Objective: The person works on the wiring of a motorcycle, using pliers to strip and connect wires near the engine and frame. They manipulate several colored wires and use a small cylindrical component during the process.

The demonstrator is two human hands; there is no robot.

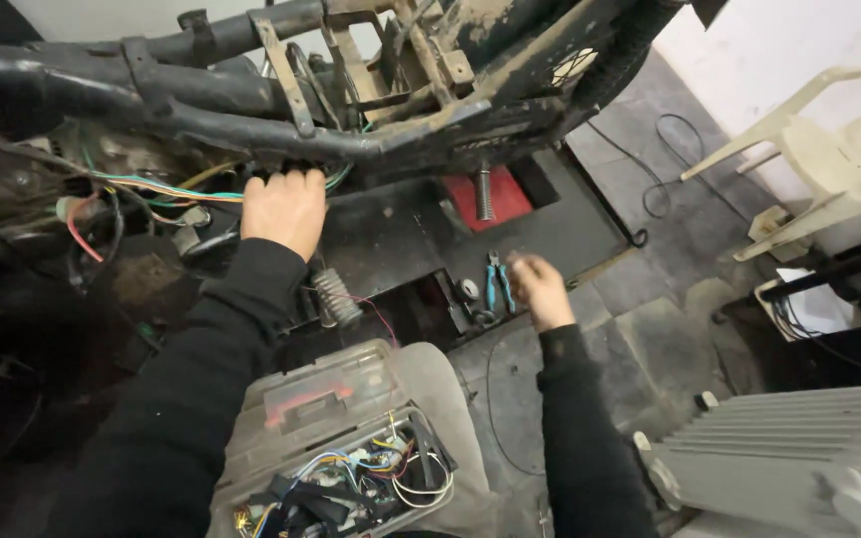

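Head view looks down at a stripped motorcycle frame [251, 120], black and muddy, lying across the top of the picture. The left hand [284, 209] is up against the lower tube of this frame, just where a bundle of coloured wires [166, 187] comes out. Its fingers curl under the tube, so the grip looks closed on the tube or on the wires there; I cannot tell which of the two.

The right hand [538, 287] hangs lower and to the right, above a dark platform [391, 234]. It is blurred. The fingers seem bent together, but I cannot tell if they hold some small thing or nothing. Just beside it, to the left, lie pliers with blue handles [498, 283] on the platform. A ribbed rubber footrest [336, 297] stands out below the left wrist, and a thin pink wire runs near it.

In my judgement the wires are light and soft; they bend easily and their thin cover can be cut on the sharp edges of the frame. It is better to take them by the bundle, close to the tube, not by a single strand. The frame itself is heavy and stiff, and the mud can make it slippery.

Near the bottom stands an open clear plastic box [331, 399] full of wires and connectors. At right there are a white plastic chair [829, 149] and a grey ribbed heater [799, 458] on the tiled floor [650, 329].
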